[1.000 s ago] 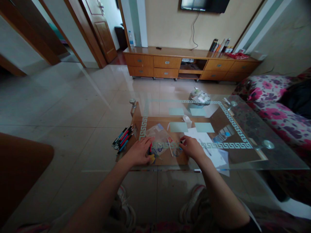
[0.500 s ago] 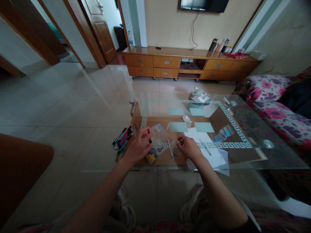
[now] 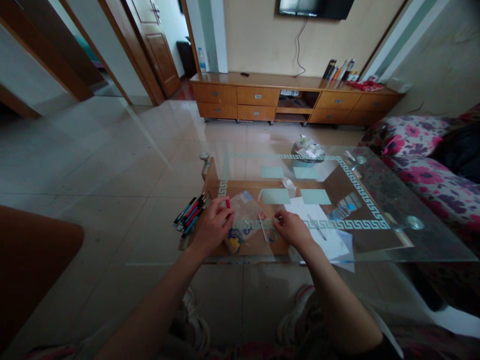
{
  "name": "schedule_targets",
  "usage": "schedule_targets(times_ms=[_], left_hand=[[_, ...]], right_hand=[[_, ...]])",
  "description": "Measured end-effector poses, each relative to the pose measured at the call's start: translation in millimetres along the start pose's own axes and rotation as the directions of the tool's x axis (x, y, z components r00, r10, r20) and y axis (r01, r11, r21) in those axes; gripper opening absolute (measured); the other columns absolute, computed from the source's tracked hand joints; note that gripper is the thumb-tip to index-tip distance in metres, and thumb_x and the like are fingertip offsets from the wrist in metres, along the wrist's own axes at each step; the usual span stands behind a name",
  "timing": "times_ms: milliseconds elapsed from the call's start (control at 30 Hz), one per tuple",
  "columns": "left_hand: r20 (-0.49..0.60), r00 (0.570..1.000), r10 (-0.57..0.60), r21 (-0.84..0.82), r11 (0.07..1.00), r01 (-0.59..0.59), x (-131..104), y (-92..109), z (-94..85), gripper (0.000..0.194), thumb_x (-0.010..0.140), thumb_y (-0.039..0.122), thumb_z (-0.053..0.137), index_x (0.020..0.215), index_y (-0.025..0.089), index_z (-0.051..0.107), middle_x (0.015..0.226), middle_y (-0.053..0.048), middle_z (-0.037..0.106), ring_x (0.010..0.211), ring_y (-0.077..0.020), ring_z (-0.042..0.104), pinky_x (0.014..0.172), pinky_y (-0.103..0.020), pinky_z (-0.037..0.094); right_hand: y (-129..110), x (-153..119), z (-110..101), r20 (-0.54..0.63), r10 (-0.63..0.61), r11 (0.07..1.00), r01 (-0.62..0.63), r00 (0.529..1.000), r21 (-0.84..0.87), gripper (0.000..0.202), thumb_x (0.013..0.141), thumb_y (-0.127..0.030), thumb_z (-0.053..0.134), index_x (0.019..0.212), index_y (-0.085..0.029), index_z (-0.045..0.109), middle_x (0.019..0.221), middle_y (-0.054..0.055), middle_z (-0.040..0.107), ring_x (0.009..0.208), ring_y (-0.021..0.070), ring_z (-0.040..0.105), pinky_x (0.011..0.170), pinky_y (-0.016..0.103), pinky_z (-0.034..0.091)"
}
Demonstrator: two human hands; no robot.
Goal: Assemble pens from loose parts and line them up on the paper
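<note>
My left hand (image 3: 214, 225) is closed round a small red object (image 3: 227, 203), whose red end sticks up above the fingers; the rest is hidden. My right hand (image 3: 290, 226) hovers over the glass table with its fingers pinched together, and what they hold, if anything, is too small to make out. A pile of pens (image 3: 190, 214) lies left of my left hand at the table's left edge. Between my hands are a clear plastic bag (image 3: 245, 207) and a thin white stick (image 3: 262, 227). White paper sheets (image 3: 324, 235) with a pen lie right of my right hand.
The glass table (image 3: 423, 240) has a patterned border. A plastic bottle (image 3: 342, 212) lies at the right, and a filled waste basket (image 3: 307, 152) stands at the far side. Beyond is a wooden cabinet (image 3: 257, 95); a flowered sofa (image 3: 423, 172) is at the right.
The red object has sunk into my left hand, its lower dark part now hidden, and the fingers have closed more. My right hand has hardly moved.
</note>
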State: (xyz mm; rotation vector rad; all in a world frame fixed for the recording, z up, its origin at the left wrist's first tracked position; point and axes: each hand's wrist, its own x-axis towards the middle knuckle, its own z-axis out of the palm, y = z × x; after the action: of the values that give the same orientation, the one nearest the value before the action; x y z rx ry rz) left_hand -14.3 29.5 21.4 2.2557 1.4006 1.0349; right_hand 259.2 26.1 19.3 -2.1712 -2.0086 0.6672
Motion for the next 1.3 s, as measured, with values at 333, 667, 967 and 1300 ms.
schedule_targets(times_ms=[333, 667, 967, 1300], left_hand=[[-0.059, 0.924, -0.377, -0.571, 0.772, 0.278, 4.7, -14.3, 21.2, 0.038, 0.083, 0.035, 0.07, 0.117, 0.021, 0.058, 0.128, -0.009, 0.054, 0.091, -0.0167, 0.069, 0.08, -0.035, 0.063], [-0.007, 0.864, -0.503, -0.72, 0.602, 0.345, 5.9, -11.9, 22.2, 0.054, 0.076, 0.029, 0.078, 0.124, 0.024, 0.054, 0.131, -0.009, 0.056, 0.09, -0.0186, 0.072, 0.079, -0.032, 0.061], [0.291, 0.723, -0.627, -0.87, 0.14, 0.472, 6.9, -3.4, 19.0, 0.035, 0.077, 0.02, 0.077, 0.105, 0.016, 0.057, 0.103, -0.006, 0.067, 0.091, -0.0188, 0.072, 0.082, -0.031, 0.058], [0.209, 0.717, -0.665, -0.845, 0.246, 0.474, 3.5, -14.6, 24.0, 0.032, 0.079, 0.019, 0.075, 0.104, 0.017, 0.055, 0.105, -0.006, 0.065, 0.086, -0.0176, 0.073, 0.081, -0.032, 0.059]], right_hand=[[0.2, 0.2, 0.4, 0.015, 0.002, 1.0, -0.003, 1.0, 0.003, 0.026, 0.087, -0.03, 0.062, 0.111, -0.022, 0.067, 0.095, 0.007, 0.074, 0.092, 0.0219, 0.067, 0.076, 0.028, 0.044], [0.4, -1.5, 1.9, 0.0, -0.019, 1.0, 0.019, 1.0, 0.003, 0.025, 0.087, -0.027, 0.06, 0.111, -0.022, 0.067, 0.094, 0.007, 0.074, 0.091, 0.0228, 0.068, 0.072, 0.028, 0.043], [2.0, 0.8, 3.7, 0.002, -0.031, 0.999, 0.031, 1.0, -0.01, 0.029, 0.085, -0.023, 0.061, 0.112, -0.021, 0.067, 0.095, 0.008, 0.073, 0.091, 0.022, 0.067, 0.074, 0.028, 0.043], [2.0, 0.8, 4.5, 0.001, -0.038, 0.999, 0.038, 0.999, 0.003, 0.027, 0.085, -0.024, 0.061, 0.111, -0.022, 0.067, 0.095, 0.008, 0.073, 0.09, 0.0212, 0.067, 0.076, 0.028, 0.044]])
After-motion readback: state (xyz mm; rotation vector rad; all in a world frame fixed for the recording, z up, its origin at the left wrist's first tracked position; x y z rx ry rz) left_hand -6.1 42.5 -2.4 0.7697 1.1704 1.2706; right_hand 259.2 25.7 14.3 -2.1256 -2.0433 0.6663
